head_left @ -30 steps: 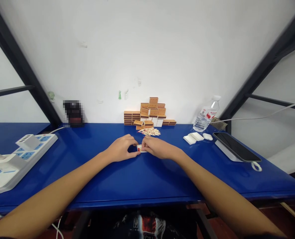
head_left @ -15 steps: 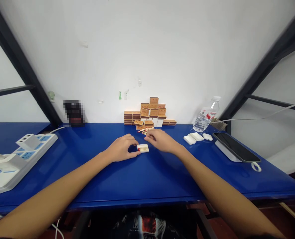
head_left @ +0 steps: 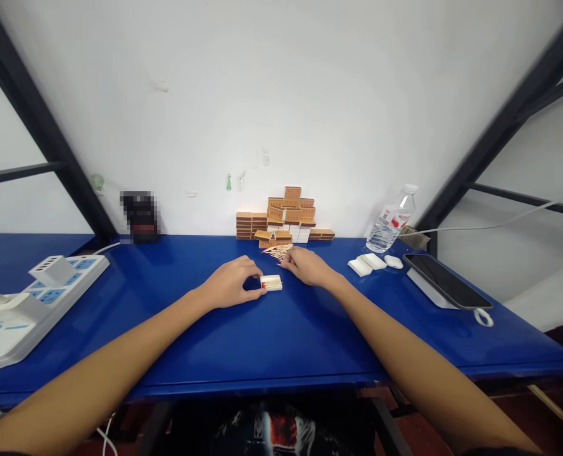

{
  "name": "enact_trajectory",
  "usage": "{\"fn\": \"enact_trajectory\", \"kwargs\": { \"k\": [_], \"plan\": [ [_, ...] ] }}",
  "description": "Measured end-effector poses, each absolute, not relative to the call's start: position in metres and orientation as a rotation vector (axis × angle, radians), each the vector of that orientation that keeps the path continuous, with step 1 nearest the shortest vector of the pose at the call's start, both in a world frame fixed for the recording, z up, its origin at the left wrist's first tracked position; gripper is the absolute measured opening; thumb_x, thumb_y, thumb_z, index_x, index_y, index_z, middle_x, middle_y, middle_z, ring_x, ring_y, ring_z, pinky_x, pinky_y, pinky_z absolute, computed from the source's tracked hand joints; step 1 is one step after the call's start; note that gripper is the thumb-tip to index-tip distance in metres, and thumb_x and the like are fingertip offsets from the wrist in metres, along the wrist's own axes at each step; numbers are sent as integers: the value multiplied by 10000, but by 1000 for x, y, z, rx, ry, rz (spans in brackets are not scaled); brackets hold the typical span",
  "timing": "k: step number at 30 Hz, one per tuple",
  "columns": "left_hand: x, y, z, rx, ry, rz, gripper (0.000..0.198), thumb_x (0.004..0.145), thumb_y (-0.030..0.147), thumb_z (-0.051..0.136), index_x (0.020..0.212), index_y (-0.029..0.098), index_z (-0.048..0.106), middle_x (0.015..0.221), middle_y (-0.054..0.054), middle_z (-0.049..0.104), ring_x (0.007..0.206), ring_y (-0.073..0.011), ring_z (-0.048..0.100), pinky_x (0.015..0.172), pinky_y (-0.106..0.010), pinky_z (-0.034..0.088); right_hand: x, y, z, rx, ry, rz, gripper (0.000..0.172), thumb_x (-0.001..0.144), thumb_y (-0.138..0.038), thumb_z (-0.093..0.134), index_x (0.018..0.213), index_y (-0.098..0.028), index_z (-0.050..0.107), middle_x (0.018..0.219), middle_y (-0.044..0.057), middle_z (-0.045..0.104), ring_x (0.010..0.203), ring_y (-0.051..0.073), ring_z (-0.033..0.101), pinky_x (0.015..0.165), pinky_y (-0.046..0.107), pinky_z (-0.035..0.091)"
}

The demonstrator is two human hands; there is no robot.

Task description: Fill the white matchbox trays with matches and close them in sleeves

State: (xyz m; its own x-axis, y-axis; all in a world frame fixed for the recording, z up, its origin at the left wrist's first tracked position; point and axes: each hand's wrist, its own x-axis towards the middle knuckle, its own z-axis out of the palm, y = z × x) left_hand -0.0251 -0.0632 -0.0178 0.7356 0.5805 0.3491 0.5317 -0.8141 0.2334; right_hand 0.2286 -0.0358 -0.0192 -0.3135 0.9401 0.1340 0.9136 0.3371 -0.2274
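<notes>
A small white matchbox tray (head_left: 271, 283) lies on the blue table, with several red-headed matches in it. My left hand (head_left: 234, 282) grips its left end between thumb and fingers. Just beyond the tray, a loose pile of matches (head_left: 276, 253) is spread in front of the stacked matchboxes. At the right edge of that pile is my right hand (head_left: 307, 266), its thumb and fingertips pinched together on a match whose red tip pokes out to the left. The fingers partly cover the pile.
Orange and white matchboxes (head_left: 291, 215) are stacked against the wall. To the right are white trays (head_left: 366, 263), a white case (head_left: 394, 261), a water bottle (head_left: 391, 221) and a phone (head_left: 447, 280) on a stand. A power strip (head_left: 48, 304) lies left, a dark blurred object (head_left: 141, 217) behind.
My right hand has moved slightly away from the tray, toward the match pile. My left hand keeps its hold on the tray. The whole view has shifted slightly.
</notes>
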Motion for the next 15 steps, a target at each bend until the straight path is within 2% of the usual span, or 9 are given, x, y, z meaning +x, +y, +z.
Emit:
{"fn": "enact_trajectory", "kwargs": {
  "k": [5,10,15],
  "plan": [
    [-25,-64,-17,2802,895,636,217,919,396,692,1036,214,717,954,-57,705,947,-235,621,810,-353,500,239,-32,-20,-1673,-2329,100,215,997,-380,637,941,-173,648,1006,102,713,863,199,642,682,272,361],
    [-24,-64,-17,2804,899,631,219,914,394,698,1040,216,717,959,-54,702,951,-233,621,820,-352,499,238,-29,-25,-1668,-2337,182,163,996,-314,634,918,-175,664,974,79,711,835,178,633,674,257,363],
    [-25,-64,-17,2806,906,635,208,918,388,696,1025,210,714,943,-53,702,944,-232,617,811,-350,497,240,-29,-26,-1586,-2409,224,186,1021,-298,594,925,-152,657,1003,99,712,869,184,629,717,251,392]
  ]
}}
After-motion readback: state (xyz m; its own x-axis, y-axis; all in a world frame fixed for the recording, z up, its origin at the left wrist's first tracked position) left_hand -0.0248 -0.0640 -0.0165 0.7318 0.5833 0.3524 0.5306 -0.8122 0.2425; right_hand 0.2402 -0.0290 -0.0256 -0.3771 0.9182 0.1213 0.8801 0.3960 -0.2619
